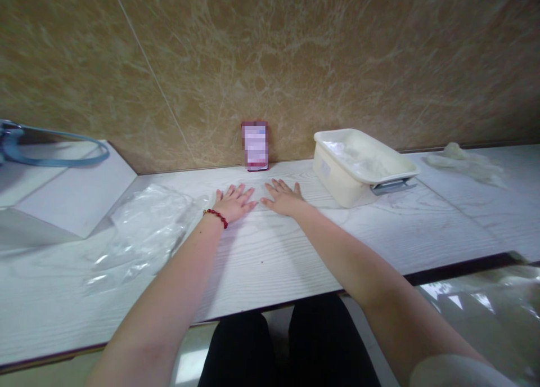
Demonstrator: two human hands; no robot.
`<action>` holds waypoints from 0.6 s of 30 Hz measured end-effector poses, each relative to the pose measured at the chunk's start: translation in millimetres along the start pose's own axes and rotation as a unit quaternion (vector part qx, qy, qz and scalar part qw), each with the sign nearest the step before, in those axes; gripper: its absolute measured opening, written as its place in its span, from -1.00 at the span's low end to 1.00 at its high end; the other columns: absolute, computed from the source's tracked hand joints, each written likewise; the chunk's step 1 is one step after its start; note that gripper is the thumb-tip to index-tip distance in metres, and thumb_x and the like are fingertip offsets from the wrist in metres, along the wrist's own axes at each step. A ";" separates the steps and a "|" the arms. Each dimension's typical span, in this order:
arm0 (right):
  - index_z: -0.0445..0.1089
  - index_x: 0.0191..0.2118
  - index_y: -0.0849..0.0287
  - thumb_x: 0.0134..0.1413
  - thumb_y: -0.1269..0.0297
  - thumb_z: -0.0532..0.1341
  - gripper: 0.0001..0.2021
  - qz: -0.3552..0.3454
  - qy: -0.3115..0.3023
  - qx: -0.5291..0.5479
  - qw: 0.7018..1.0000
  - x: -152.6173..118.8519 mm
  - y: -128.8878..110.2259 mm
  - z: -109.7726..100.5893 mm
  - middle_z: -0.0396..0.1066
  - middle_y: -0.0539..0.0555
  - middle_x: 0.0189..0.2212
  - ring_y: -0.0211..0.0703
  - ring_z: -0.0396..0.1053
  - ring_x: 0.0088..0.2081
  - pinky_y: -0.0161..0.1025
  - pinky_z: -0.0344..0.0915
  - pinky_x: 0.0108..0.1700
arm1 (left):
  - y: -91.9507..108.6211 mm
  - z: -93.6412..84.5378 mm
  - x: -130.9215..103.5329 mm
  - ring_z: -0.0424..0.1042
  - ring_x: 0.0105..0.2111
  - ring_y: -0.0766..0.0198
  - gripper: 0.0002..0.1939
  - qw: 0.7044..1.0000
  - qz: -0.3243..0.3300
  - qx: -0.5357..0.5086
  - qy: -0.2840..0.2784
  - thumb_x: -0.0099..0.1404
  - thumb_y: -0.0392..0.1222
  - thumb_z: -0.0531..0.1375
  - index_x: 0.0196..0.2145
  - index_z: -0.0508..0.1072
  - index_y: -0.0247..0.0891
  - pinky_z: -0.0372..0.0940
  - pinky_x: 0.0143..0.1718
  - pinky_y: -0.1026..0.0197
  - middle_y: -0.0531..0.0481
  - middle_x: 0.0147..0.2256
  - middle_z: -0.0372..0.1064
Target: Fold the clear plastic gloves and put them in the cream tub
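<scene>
Flat on the white wood-grain table (270, 269) lies my left hand (233, 204), fingers spread, holding nothing. A red beaded bracelet (217, 216) circles that wrist. My right hand (282, 197) rests palm down beside it, also with fingers apart and nothing in it. The two thumbs point toward each other with a small gap between them. Beyond the hands, a phone (256, 146) with a red edge leans upright against the wall, its screen blurred. Left of my left hand are clear plastic bags (143, 224), lying flat in a loose pile.
A cream plastic bin (337, 176) with a grey latch, holding clear plastic, stands to the right. Farther right lies a crumpled translucent plastic piece (466, 163). At left is a white box (63, 196) with a blue strap (63, 162) on it. A brown marbled wall (295, 55) borders the table.
</scene>
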State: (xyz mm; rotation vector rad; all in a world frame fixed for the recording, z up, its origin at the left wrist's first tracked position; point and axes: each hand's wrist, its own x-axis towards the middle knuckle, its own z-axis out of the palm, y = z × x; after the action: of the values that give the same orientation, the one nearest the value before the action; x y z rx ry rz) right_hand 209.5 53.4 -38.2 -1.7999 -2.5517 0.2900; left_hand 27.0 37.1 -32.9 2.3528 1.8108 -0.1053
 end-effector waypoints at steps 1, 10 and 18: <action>-0.29 0.20 -0.01 -0.01 -0.19 -0.30 -0.33 0.007 -0.006 -0.002 1.000 0.2 1.7 -0.4 -0.40 0.01 0.22 0.00 -0.43 0.20 0.28 -0.47 0.05 | -1.4 -0.9 -0.5 -0.37 0.18 -0.05 -0.35 1.000 -0.008 -0.001 -0.007 0.14 0.28 -0.31 0.16 -0.19 0.07 -0.40 0.03 -0.29 0.03 0.22 -0.39; -0.35 0.18 -0.17 0.00 -0.18 -0.32 -0.39 0.052 -0.045 -0.003 0.998 0.0 16.5 -5.3 -0.46 -0.13 0.22 0.07 -0.51 0.20 0.35 -0.55 0.00 | -17.8 -11.5 -10.3 -0.47 0.16 -0.16 -0.21 0.997 -0.068 0.004 -0.039 0.01 0.40 -0.25 0.16 -0.18 0.05 -0.39 0.04 -0.24 -0.07 0.22 -0.42; -0.37 0.19 -0.15 -0.02 -0.21 -0.26 -0.36 0.064 -0.075 -0.003 0.995 -5.5 27.5 -13.4 -0.49 -0.11 0.22 0.11 -0.55 0.19 0.36 -0.54 0.00 | -37.8 -16.0 -18.9 -0.45 0.15 -0.25 -0.14 0.995 -0.081 0.016 -0.048 -0.07 0.43 -0.13 0.14 -0.08 0.03 -0.35 0.01 -0.29 -0.13 0.21 -0.38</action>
State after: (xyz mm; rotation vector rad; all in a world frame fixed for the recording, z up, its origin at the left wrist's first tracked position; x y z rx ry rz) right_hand 238.5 59.1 -28.7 -2.0223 -2.5374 0.4361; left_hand -15.1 31.3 -17.7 2.1769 1.9645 -0.2649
